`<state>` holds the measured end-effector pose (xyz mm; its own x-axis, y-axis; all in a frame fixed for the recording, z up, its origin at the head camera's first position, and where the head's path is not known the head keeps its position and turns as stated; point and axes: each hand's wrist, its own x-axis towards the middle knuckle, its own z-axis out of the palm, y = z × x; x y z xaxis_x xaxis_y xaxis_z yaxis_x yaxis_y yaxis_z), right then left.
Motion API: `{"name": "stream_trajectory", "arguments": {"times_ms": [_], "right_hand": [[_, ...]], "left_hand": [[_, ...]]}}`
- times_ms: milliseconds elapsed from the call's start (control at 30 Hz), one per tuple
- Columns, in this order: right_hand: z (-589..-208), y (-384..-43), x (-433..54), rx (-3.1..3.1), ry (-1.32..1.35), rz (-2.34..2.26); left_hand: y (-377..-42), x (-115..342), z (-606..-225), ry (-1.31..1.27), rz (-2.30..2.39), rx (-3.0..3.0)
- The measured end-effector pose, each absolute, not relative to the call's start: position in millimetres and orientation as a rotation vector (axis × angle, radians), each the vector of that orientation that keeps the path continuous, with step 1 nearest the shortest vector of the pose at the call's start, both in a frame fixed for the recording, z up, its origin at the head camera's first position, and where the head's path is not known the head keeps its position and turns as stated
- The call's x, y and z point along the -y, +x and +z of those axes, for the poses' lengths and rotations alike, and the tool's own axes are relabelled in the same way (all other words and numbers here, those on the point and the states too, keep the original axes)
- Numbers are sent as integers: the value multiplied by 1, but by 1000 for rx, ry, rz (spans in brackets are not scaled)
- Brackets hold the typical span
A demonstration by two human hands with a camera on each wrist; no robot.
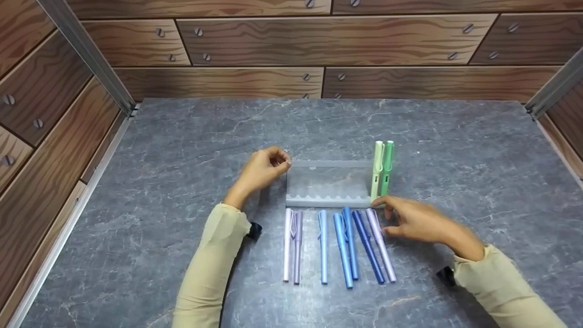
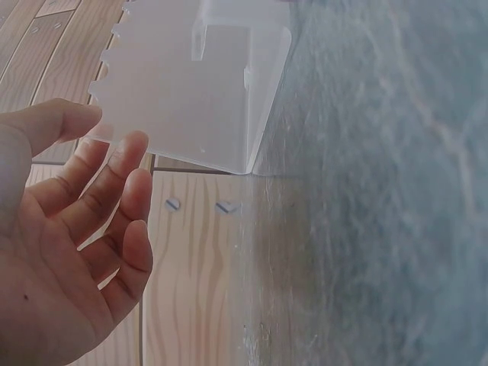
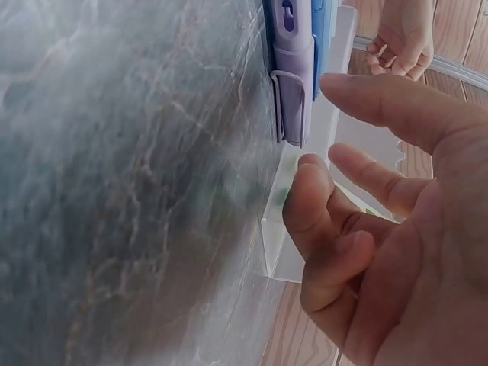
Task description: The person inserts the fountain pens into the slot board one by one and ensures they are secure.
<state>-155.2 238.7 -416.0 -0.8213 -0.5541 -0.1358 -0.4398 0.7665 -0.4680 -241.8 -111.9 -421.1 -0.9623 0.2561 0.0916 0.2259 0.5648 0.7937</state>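
Observation:
A clear plastic pen rack (image 1: 329,201) with a notched front lip stands mid-table. Two pens lean upright in its right end: a pale yellow-green pen (image 1: 377,168) and a green pen (image 1: 387,166). My left hand (image 1: 262,171) pinches the rack's upper left corner between thumb and index finger, the other fingers loosely bent. At the rack's lower right corner, my right hand (image 1: 416,221) reaches with fingers spread and nothing between them. Its thumb is beside a lilac pen (image 1: 381,246), which lies on the table; the right wrist view shows this lilac pen (image 3: 292,84) just beyond the fingertips.
In front of the rack lie a dark blue pen (image 1: 369,248), two blue pens including one (image 1: 344,250) in front, a light blue pen (image 1: 323,248), a purple pen (image 1: 298,248) and a pale lilac pen (image 1: 287,246). Wood-patterned walls (image 1: 273,41) enclose the grey marbled table (image 1: 218,123).

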Motion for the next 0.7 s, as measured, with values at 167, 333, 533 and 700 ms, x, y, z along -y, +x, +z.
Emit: {"name": "stream_trajectory", "arguments": {"times_ms": [167, 333, 533, 700], "right_hand": [[-416, -155, -239, -2675, -783, -619], [-418, -155, -239, -2653, -811, -634], [-421, -156, -238, -2622, -808, -651], [-423, -156, -237, -2609, -801, -665]], "left_hand": [[-243, 112, -422, 423, 1388, -2752], [-243, 113, -421, 426, 1393, -2749], [-242, 113, -422, 418, 1384, -2747], [-242, 112, -421, 419, 1386, -2753]]}}
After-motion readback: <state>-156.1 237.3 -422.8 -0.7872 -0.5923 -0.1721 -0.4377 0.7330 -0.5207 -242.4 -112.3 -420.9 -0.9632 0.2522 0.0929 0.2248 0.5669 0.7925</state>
